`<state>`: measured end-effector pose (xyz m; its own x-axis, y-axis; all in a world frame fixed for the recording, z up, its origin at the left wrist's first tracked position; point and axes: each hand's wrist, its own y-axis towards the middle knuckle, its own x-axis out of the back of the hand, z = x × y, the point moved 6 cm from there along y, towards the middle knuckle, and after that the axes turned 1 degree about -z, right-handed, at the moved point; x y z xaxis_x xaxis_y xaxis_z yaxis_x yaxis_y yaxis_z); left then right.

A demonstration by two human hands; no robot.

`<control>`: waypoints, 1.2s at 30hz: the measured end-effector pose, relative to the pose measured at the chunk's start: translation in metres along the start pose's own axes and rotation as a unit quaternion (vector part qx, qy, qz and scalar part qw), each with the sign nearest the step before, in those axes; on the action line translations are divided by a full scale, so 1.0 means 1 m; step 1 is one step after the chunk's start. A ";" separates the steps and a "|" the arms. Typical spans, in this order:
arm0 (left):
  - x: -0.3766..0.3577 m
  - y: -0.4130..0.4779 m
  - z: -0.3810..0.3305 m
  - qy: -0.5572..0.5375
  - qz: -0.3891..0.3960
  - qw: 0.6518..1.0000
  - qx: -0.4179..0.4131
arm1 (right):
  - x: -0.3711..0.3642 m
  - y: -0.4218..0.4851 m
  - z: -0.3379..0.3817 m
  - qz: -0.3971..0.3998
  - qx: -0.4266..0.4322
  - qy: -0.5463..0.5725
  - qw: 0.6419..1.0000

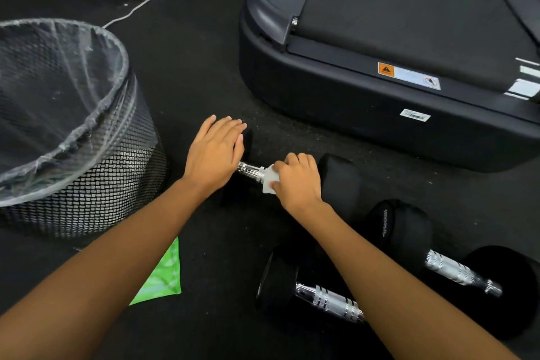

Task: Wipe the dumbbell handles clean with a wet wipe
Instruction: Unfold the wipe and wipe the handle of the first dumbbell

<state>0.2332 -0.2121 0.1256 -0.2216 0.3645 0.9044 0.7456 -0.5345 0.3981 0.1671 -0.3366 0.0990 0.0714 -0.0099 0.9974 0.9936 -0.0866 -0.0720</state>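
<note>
Dumbbell (339, 181) lay on floor mid-scene, near treadmill (380, 114); judged heavy, rigid, might roll. Left hand (214, 155) pressed flat, fingers straight, on left head. Right hand (298, 181) curled, pinching soft wet wipe (268, 183) round slick chrome handle (251, 170).

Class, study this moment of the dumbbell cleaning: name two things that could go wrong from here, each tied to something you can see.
1. The left hand rests flat on one head of the dumbbell, so it might roll as the right hand rubs.
2. The wet wipe covers only the right part of the handle; the bare stretch beside the left hand could be missed.
</note>
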 end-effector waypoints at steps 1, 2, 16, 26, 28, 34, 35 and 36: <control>0.001 0.002 -0.003 0.028 0.011 0.999 -0.021 | 0.001 0.001 0.000 0.016 0.002 -0.004 1.000; 0.002 0.004 -0.008 0.051 0.021 0.997 -0.048 | 0.002 0.001 0.001 0.029 0.009 -0.011 0.999; -0.054 -0.033 -0.075 -0.042 0.208 0.970 -0.122 | 0.031 -0.042 -0.082 -0.153 -0.142 0.176 0.962; -0.080 -0.006 -0.081 -0.043 0.226 0.969 -0.090 | 0.009 -0.051 -0.083 -0.210 -0.192 0.261 0.922; -0.086 -0.006 -0.092 -0.066 0.228 0.967 -0.096 | 0.009 -0.052 -0.082 -0.211 -0.188 0.259 0.924; -0.076 -0.003 -0.103 -0.122 0.262 0.947 -0.142 | 0.010 -0.055 -0.081 -0.226 -0.186 0.265 0.919; -0.076 0.000 -0.096 -0.117 0.278 0.945 -0.128 | 0.010 -0.055 -0.081 -0.230 -0.184 0.263 0.919; -0.077 0.002 -0.089 -0.111 0.296 0.943 -0.106 | 0.009 -0.055 -0.080 -0.231 -0.185 0.263 0.918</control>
<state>0.1960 -0.3091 0.0706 0.3492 0.0924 0.9325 0.5495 -0.8263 -0.1239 0.1057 -0.4120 0.1121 -0.4984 -0.3586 0.7893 0.8033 -0.5335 0.2648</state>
